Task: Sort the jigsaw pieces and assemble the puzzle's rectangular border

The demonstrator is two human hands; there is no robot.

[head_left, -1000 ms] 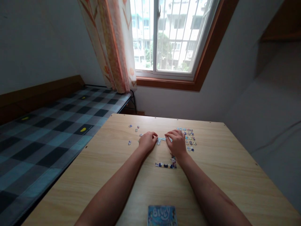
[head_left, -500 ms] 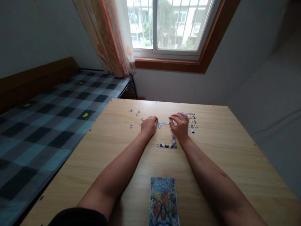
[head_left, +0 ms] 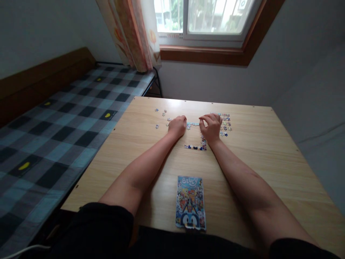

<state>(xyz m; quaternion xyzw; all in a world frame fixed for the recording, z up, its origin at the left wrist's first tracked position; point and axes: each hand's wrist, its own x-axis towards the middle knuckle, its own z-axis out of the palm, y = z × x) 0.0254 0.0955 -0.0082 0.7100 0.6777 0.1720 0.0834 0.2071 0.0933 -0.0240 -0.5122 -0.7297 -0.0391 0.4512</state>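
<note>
A partly joined jigsaw puzzle (head_left: 194,147) lies on the wooden table, with a top row, a right side and a bottom row of pieces around bare wood. My left hand (head_left: 177,126) rests at the left end of the top row, its fingers curled closed; anything in them is hidden. At the row's right end is my right hand (head_left: 211,127), thumb and forefinger bent toward each other in a pinch. Whatever it holds is too small to make out. Loose puzzle pieces (head_left: 157,126) lie left of my left hand, and more pieces (head_left: 225,134) are grouped beyond my right hand.
A colourful Bluey picture packet (head_left: 190,201) lies on the table (head_left: 140,172) close to my body. To the left stands a bed (head_left: 78,122) with a checked cover. A window (head_left: 215,18) and a curtain (head_left: 137,32) are beyond the table.
The view has tipped downward, so the table sits higher and more of the packet shows. Both hands stay by the puzzle's top row, with only slight finger movement.
</note>
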